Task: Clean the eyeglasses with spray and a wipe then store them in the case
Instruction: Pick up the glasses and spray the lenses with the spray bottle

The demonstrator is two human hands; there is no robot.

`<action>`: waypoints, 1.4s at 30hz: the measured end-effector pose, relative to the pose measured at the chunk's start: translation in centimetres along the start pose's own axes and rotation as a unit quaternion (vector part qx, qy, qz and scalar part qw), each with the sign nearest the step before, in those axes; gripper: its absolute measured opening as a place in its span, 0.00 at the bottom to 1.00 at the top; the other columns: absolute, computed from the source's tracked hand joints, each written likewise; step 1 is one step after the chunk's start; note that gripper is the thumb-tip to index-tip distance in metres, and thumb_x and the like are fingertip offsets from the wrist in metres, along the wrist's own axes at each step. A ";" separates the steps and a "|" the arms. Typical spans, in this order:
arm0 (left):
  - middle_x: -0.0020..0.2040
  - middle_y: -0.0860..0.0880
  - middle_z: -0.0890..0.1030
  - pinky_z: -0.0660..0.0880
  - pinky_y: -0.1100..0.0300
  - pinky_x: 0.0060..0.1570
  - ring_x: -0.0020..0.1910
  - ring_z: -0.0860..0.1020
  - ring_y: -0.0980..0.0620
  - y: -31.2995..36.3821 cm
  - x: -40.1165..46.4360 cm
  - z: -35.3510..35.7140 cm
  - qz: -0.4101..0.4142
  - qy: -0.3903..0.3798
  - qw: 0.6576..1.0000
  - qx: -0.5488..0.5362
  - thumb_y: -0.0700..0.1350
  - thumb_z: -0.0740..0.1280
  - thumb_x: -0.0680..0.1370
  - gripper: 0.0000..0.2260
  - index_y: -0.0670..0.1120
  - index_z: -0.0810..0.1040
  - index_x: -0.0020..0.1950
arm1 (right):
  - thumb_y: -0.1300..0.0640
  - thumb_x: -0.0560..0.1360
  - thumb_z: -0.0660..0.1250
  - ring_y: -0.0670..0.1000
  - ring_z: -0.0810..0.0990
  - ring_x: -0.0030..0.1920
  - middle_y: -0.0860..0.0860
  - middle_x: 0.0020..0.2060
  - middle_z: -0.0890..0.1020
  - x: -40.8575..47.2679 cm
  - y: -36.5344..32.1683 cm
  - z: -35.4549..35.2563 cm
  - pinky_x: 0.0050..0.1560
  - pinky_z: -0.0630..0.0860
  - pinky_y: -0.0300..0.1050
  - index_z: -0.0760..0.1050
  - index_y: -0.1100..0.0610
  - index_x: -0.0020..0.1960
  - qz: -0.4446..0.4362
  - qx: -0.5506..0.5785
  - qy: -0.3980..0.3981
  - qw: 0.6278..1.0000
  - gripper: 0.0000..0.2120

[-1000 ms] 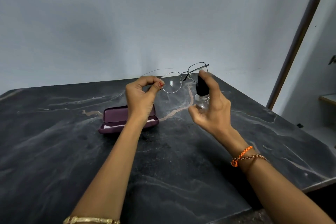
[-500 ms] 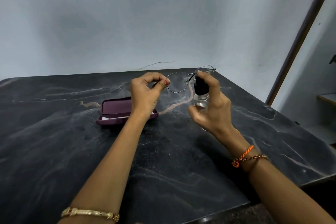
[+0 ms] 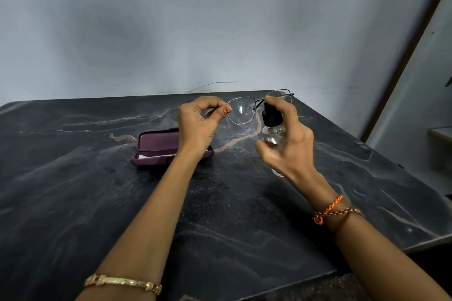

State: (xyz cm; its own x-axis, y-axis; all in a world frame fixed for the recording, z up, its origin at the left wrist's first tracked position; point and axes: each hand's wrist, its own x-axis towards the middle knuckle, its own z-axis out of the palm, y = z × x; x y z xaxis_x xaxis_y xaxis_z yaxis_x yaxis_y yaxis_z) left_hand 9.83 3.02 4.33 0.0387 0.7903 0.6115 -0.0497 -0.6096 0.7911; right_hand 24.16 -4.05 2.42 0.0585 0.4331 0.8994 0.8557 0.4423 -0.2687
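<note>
Thin metal-framed eyeglasses (image 3: 241, 111) hang in the air above the dark marble table (image 3: 73, 190). My left hand (image 3: 199, 127) pinches them at the left lens edge. My right hand (image 3: 285, 142) grips a small clear spray bottle (image 3: 272, 133) with a black pump top, index finger resting on the pump, nozzle close to the right lens. A purple eyeglass case (image 3: 156, 148) lies open on the table behind my left wrist, something white inside it. No separate wipe is visible.
A grey wall rises right behind the table's far edge. The table's right edge and near right corner (image 3: 342, 269) drop to a floor. A dark door frame (image 3: 403, 63) slants up at the right, with a shelf beyond it.
The glasses and both hands have shifted slightly; the bottle stays by the right lens with the finger on the pump. The view has tilted a little.
</note>
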 end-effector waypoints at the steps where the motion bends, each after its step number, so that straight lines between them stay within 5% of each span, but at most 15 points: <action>1: 0.36 0.52 0.79 0.72 0.74 0.40 0.35 0.76 0.67 0.0 0.0 0.0 0.000 0.000 1.000 0.000 0.33 0.71 0.67 0.07 0.43 0.80 0.42 | 0.63 0.58 0.67 0.49 0.76 0.31 0.49 0.41 0.80 0.0 0.0 0.0 0.30 0.78 0.45 0.65 0.52 0.61 0.002 -0.001 0.002 1.000 0.32; 5: 0.36 0.52 0.78 0.73 0.74 0.40 0.35 0.76 0.67 0.1 -0.1 0.0 -0.004 0.000 1.000 -0.001 0.33 0.71 0.67 0.07 0.42 0.80 0.42 | 0.62 0.58 0.67 0.41 0.69 0.28 0.42 0.40 0.75 -0.3 0.0 0.1 0.31 0.71 0.32 0.63 0.50 0.63 0.024 -0.001 0.004 1.000 0.35; 10: 0.36 0.52 0.79 0.74 0.73 0.41 0.35 0.76 0.67 0.1 0.0 -0.1 -0.008 0.001 1.000 -0.002 0.33 0.71 0.67 0.07 0.43 0.80 0.41 | 0.62 0.58 0.68 0.41 0.69 0.30 0.47 0.52 0.81 -0.1 0.1 0.3 0.34 0.64 0.22 0.61 0.47 0.66 0.040 0.000 0.015 0.999 0.39; 17: 0.36 0.53 0.79 0.73 0.74 0.41 0.35 0.76 0.67 0.1 -0.1 0.0 -0.005 -0.001 1.000 0.008 0.33 0.71 0.67 0.07 0.43 0.80 0.41 | 0.63 0.58 0.67 0.51 0.74 0.30 0.44 0.37 0.75 0.0 -0.1 0.2 0.31 0.77 0.44 0.67 0.52 0.60 0.019 -0.017 0.015 1.000 0.30; 24: 0.36 0.52 0.79 0.73 0.74 0.41 0.35 0.76 0.67 0.1 -0.1 0.0 -0.009 -0.006 1.000 0.005 0.33 0.71 0.67 0.07 0.43 0.80 0.41 | 0.62 0.58 0.68 0.47 0.68 0.29 0.40 0.34 0.73 -0.1 -0.1 0.0 0.31 0.68 0.28 0.66 0.48 0.60 0.058 -0.006 0.021 0.998 0.32; 28: 0.36 0.52 0.79 0.74 0.72 0.41 0.36 0.77 0.66 0.1 -0.1 -0.2 -0.013 -0.003 1.000 0.000 0.33 0.71 0.67 0.06 0.43 0.80 0.41 | 0.61 0.58 0.68 0.43 0.69 0.24 0.43 0.32 0.74 -0.1 -0.1 0.1 0.27 0.69 0.31 0.64 0.49 0.64 0.064 -0.016 -0.006 0.998 0.36; 34: 0.36 0.53 0.79 0.73 0.74 0.41 0.35 0.76 0.67 -0.1 0.0 -0.1 -0.012 -0.004 1.000 0.010 0.33 0.71 0.67 0.06 0.43 0.80 0.41 | 0.63 0.57 0.68 0.55 0.75 0.29 0.50 0.34 0.80 -0.1 -0.6 -0.1 0.30 0.78 0.49 0.73 0.57 0.59 0.070 -0.010 -0.003 0.998 0.30; 38: 0.36 0.53 0.79 0.74 0.73 0.42 0.35 0.76 0.67 -0.2 -0.1 -0.1 -0.010 -0.008 1.000 0.007 0.33 0.71 0.67 0.07 0.44 0.80 0.40 | 0.63 0.57 0.69 0.52 0.77 0.30 0.51 0.42 0.83 -0.3 -0.8 0.0 0.31 0.79 0.44 0.70 0.56 0.65 0.055 -0.027 -0.002 0.998 0.35; 42: 0.36 0.52 0.79 0.76 0.70 0.40 0.36 0.77 0.64 -0.3 0.0 -0.4 -0.016 -0.001 1.000 -0.012 0.32 0.71 0.67 0.08 0.45 0.80 0.38 | 0.62 0.59 0.68 0.50 0.74 0.33 0.52 0.47 0.82 -0.2 -0.6 0.1 0.33 0.71 0.36 0.62 0.45 0.66 0.085 -0.048 0.022 0.995 0.38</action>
State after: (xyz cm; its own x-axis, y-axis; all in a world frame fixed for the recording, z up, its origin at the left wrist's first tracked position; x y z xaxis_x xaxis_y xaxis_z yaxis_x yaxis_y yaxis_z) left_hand 9.47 3.19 4.12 0.0433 0.8088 0.5865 -0.0724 -0.5830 0.8093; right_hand 23.57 -4.40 2.35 0.2276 0.4601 0.8582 0.8767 0.2867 -0.3862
